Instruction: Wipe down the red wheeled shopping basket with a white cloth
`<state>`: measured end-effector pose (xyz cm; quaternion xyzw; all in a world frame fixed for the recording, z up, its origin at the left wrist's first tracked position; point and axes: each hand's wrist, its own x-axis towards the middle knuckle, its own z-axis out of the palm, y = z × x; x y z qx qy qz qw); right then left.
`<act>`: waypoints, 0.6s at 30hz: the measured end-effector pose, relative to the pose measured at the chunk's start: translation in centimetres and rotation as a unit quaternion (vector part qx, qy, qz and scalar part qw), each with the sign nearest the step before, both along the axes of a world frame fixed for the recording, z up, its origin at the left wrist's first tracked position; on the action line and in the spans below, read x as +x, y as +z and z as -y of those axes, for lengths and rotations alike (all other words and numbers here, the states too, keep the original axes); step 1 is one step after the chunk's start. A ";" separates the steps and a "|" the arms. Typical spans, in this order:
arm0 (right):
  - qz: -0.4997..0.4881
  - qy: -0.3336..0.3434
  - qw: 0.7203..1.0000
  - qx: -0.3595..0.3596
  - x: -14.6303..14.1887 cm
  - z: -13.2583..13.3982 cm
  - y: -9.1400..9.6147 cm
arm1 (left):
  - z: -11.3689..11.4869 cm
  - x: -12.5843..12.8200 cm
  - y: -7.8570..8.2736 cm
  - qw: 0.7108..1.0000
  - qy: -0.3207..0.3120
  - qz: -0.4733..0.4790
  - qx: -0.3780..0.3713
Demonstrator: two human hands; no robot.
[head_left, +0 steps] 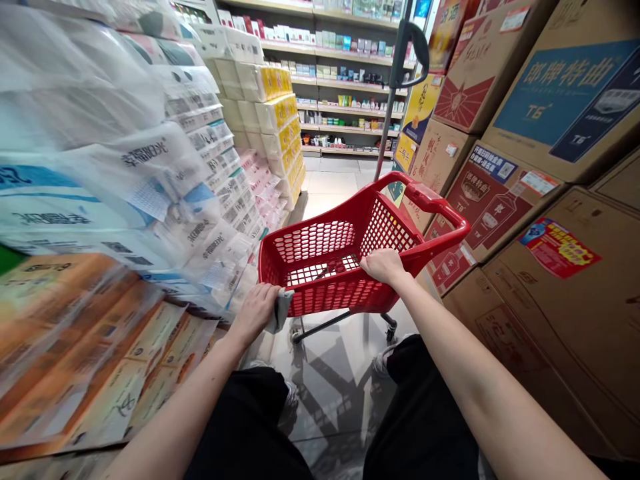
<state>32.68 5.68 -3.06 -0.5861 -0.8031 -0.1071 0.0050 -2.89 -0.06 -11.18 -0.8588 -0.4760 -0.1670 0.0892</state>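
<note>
A red plastic shopping cart stands on the tiled floor in front of me, its mesh basket empty. My left hand is closed on a grey cloth held against the near left corner of the basket. My right hand is closed over the basket's near rim on the right side. The cart's black pole handle rises behind the basket. My legs in black trousers show at the bottom.
Stacked packs of tissue paper wall the left side of the narrow aisle. Large cardboard boxes are piled on the right. Shelves of small goods stand at the far end, with tiled floor before them.
</note>
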 end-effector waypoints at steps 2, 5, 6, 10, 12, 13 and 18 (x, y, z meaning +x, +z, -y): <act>0.004 0.004 1.000 -0.003 0.0 -0.1 0.1 | 0.2 0.0 0.1 1.000 -0.002 -0.005 0.000; 0.013 0.007 1.000 -0.018 0.3 -0.5 0.4 | 0.7 0.5 0.2 1.000 0.004 -0.012 0.005; 0.016 0.007 1.000 -0.020 0.5 -0.7 0.5 | 0.9 0.8 0.2 1.000 0.007 -0.013 0.006; 0.041 0.013 0.999 -0.018 1.3 -1.8 0.8 | 1.2 2.7 0.2 0.999 0.020 -0.034 0.005; 0.039 0.012 0.999 -0.010 1.0 -2.1 0.6 | 1.1 3.8 0.3 0.999 0.022 -0.042 0.008; 0.031 0.017 0.999 -0.009 0.5 -2.1 0.3 | 1.0 4.4 0.3 0.999 0.022 -0.044 0.008; -0.010 0.122 0.991 -0.048 -4.2 -1.1 -2.1 | 0.9 8.2 -0.2 0.999 0.028 -0.040 0.021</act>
